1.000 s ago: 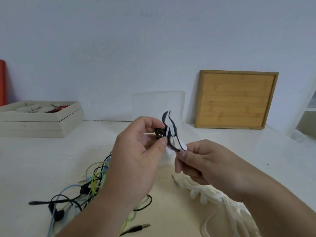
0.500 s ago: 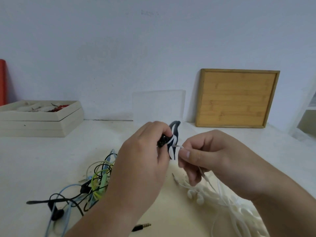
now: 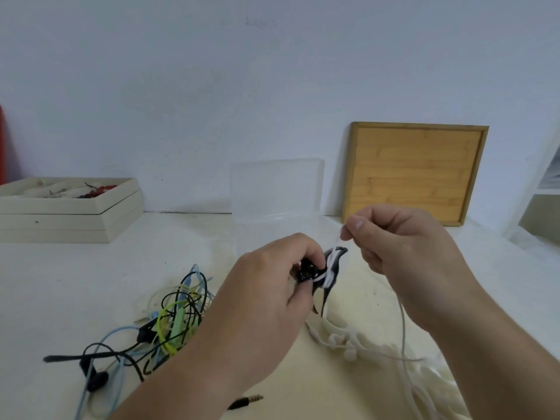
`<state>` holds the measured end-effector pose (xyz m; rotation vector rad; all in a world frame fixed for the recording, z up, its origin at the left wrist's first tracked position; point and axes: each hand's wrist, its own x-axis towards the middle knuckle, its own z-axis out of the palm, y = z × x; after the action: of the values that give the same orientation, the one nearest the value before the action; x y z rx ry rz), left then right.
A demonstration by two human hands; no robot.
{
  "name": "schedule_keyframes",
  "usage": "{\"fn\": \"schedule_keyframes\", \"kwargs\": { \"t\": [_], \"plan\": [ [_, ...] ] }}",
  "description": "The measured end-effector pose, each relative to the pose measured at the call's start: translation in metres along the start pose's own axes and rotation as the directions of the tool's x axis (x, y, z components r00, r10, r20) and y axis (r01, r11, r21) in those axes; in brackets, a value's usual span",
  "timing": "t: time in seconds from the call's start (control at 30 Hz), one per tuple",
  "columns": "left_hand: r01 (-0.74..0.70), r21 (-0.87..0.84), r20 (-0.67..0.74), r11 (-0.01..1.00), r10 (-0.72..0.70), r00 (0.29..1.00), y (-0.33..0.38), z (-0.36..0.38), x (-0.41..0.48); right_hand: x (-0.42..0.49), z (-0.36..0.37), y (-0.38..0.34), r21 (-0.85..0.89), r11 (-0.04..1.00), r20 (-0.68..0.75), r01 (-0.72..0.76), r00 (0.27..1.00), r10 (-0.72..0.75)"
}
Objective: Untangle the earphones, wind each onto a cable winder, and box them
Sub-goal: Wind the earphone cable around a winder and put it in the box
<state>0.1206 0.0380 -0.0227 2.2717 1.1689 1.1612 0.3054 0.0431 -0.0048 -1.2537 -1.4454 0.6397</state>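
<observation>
My left hand (image 3: 266,301) grips a black cable winder (image 3: 328,275) held above the table, with white turns of cable wrapped round its middle. My right hand (image 3: 403,256) pinches the white earphone cable (image 3: 403,322) just above the winder; the cable hangs down under the hand to a heap of white earphones (image 3: 363,344) on the table. A tangle of black, green and blue earphones (image 3: 169,316) lies at the lower left, and a jack plug (image 3: 247,401) shows under my left wrist. A clear plastic box (image 3: 275,189) stands behind the hands.
A beige tray box (image 3: 69,213) with small items sits at the far left against the wall. A bamboo board (image 3: 415,174) leans on the wall at the right. A white shelf edge (image 3: 539,189) is at the far right.
My right hand has lifted up and to the right, drawing the white cable taut above the winder. My left hand has turned the winder and lowered it slightly.
</observation>
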Motion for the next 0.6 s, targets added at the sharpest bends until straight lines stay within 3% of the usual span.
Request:
{"fn": "schedule_keyframes", "kwargs": {
  "t": [0.17,0.37,0.5,0.6],
  "plan": [
    [0.119,-0.342,0.027,0.932,-0.117,0.993,0.002,0.001,0.002,0.005,0.005,0.006,0.080,0.991,-0.061,-0.108,0.992,0.113],
    [0.119,-0.460,-0.025,0.880,-0.146,0.989,-0.001,0.002,0.005,0.006,0.004,0.007,0.095,0.986,-0.100,-0.135,0.985,0.144],
    [0.070,-0.528,-0.007,0.846,-0.087,0.996,0.003,0.003,0.004,0.002,0.010,0.007,-0.008,0.968,0.168,-0.250,0.954,0.247],
    [0.026,-0.531,-0.130,0.847,-0.112,0.985,0.001,0.003,0.005,-0.002,0.015,0.008,-0.095,0.964,0.379,-0.247,0.887,0.264]
  ]
}}
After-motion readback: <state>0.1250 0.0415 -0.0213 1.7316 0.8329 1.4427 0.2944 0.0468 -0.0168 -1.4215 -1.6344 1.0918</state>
